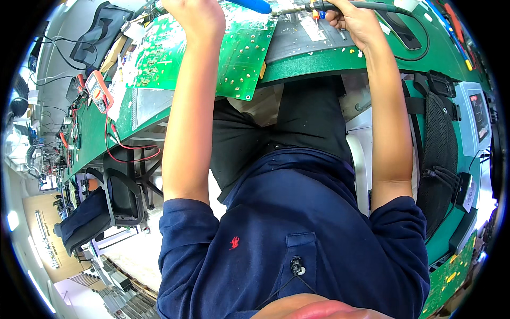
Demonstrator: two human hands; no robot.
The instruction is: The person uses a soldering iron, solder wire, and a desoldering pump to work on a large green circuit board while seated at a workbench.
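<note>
My left hand [199,18] is at the top edge, its fingers cut off, above a large green circuit board [239,64] that lies on a grey mat [297,45]. A blue tubular tool [249,5] extends from beside that hand toward the metal end of a soldering iron [297,9]. My right hand [345,21] is closed around the iron’s black handle, whose cord loops right over the bench. Small orange and blue parts [317,11] show just left of my right fingers. White scraps and small bits lie on the mat and bench edge below.
A red multimeter [98,90] with leads sits on the green bench [93,133] at left. A phone [401,32] and pen-like tools [454,37] lie at upper right. A black backpack [441,154] and pale blue device [473,117] are at right. An office chair [122,196] stands at lower left.
</note>
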